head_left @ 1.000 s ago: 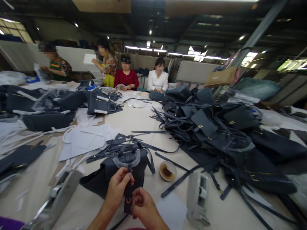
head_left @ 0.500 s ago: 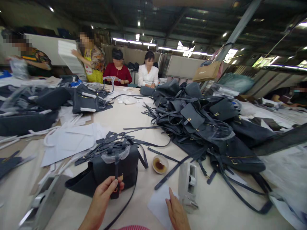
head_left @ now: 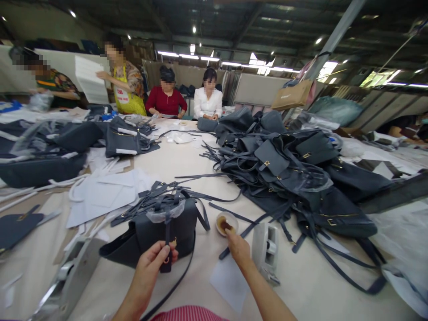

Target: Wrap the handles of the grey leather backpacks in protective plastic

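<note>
A dark blue-grey leather handbag [head_left: 147, 232] lies in front of me, its upper part wrapped in a bit of clear plastic. My left hand [head_left: 157, 258] pinches a narrow leather strap [head_left: 167, 234] hanging at the bag's front, near its gold clasp. A dark tab with a gold-coloured detail shows below those fingers. My right hand [head_left: 238, 245] reaches to a small round dish [head_left: 219, 217] holding brownish liquid and a dark brown patch. Its fingertips are drawn together at the dish's near edge; whatever they grip is hidden.
A tape dispenser [head_left: 265, 249] stands right of my right hand, another [head_left: 70, 276] at lower left. White paper [head_left: 229, 281] lies beneath my right forearm. Bags pile up [head_left: 277, 169] at right and more lie at left [head_left: 123, 138]. Several people work across the table.
My right hand has moved forward from above the white paper to the dish, its outstretched finger now bent down there. My left hand keeps its hold on the strap. The view has shifted slightly.
</note>
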Available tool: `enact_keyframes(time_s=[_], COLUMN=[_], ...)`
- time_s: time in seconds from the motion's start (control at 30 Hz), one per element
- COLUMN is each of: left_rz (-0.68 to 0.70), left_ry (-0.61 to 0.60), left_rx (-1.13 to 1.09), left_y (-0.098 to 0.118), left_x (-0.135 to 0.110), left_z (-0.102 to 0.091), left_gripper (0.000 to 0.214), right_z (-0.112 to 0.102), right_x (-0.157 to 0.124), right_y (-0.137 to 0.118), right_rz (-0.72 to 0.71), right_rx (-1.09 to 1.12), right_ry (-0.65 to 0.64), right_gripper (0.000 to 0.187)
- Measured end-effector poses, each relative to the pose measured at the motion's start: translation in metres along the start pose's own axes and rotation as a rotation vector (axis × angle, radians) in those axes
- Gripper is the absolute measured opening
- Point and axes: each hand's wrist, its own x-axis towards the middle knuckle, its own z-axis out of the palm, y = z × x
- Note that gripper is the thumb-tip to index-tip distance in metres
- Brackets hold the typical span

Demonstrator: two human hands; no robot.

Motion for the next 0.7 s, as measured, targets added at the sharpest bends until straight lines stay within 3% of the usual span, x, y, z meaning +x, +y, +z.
enact_keyframes(time_s=[0.13,0.33,0.47,0.7], left_rz=[-0.005,-0.049,-0.053,-0.034], left_ry=[-0.002,0.001,-0.012,-0.019], left_rx=[-0.014,-0.053,-0.035,-0.027], left_y=[-0.001,-0.007,-0.009,-0.007], left_x=[0.0,0.004,0.005,0.005], left_z=[0.0,0.003,0.003,0.003], left_gripper=[0.045,0.047,0.044,0.044], right_z=[0.004,0.045,0.062,0.071], right_x=[-0.04,-0.109,-0.117,-0.11], right_y=[0.02,0.029,0.03,0.036], right_rz=[0.023,0.139,0.139,0.122], right_rx=[-0.027,-0.126,-0.128,-0.088], right_ry=[0.117,0.188,0.212,0.281], right_gripper=[0.04,0.037,0.035,0.035])
